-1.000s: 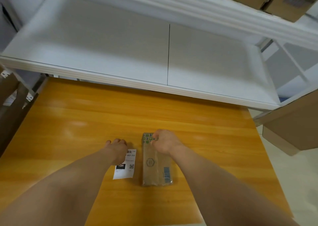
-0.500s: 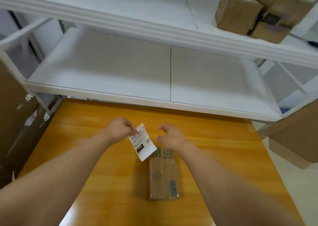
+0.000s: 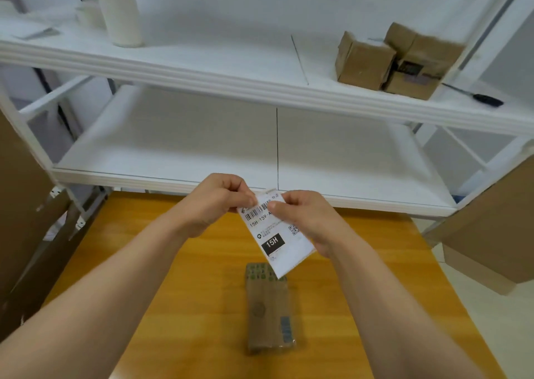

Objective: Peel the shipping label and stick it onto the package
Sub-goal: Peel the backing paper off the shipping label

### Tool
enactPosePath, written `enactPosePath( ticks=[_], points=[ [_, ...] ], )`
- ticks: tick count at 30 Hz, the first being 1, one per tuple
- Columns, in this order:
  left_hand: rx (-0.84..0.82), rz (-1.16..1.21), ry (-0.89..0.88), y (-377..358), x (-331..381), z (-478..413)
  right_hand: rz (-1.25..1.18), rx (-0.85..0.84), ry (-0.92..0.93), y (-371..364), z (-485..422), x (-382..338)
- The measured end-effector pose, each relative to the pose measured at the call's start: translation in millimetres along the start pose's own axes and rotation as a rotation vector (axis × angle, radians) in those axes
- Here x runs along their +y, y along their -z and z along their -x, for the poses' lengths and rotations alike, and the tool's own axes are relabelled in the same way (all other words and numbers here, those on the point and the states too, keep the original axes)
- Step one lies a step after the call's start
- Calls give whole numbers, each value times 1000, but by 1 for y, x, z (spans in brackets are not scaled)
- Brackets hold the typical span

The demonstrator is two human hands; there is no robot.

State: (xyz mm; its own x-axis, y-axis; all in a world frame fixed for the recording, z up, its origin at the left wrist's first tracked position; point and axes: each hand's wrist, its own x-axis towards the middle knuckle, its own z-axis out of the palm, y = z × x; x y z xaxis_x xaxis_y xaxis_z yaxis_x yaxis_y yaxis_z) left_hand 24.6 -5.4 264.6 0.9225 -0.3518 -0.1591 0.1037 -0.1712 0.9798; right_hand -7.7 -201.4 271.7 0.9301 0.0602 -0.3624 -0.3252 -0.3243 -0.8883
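Peel step starting: left hand [image 3: 212, 202] and right hand [image 3: 303, 219] pinch shipping label [image 3: 277, 240] top edge. Package [image 3: 268, 309] on table [image 3: 185, 277] below hands. Next: separate backing.

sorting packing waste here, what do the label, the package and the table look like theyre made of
Shipping label: thin white paper, matte, with black print; it bends in the hands.
Package: brown kraft paper or card, seemingly inside a clear plastic film, judging by the shiny crinkled bottom edge.
Table: orange wood-grain top with a soft sheen; whether solid wood or laminate cannot be told.
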Motion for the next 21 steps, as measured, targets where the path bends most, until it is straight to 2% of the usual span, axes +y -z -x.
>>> enactPosePath(
  ticks=[4, 8, 12, 21],
  points=[
    [100, 216, -21, -12, 12, 16, -75, 74, 22, 11, 26, -9],
    [122, 351, 52, -22, 17, 38, -122, 75, 37, 22, 45, -11],
    [80, 284, 85, -32, 18, 53, -119, 74, 63, 27, 56, -12],
    [77, 212, 31, -39, 20, 61, -111, 48, 67, 27, 62, -11]
  ],
)
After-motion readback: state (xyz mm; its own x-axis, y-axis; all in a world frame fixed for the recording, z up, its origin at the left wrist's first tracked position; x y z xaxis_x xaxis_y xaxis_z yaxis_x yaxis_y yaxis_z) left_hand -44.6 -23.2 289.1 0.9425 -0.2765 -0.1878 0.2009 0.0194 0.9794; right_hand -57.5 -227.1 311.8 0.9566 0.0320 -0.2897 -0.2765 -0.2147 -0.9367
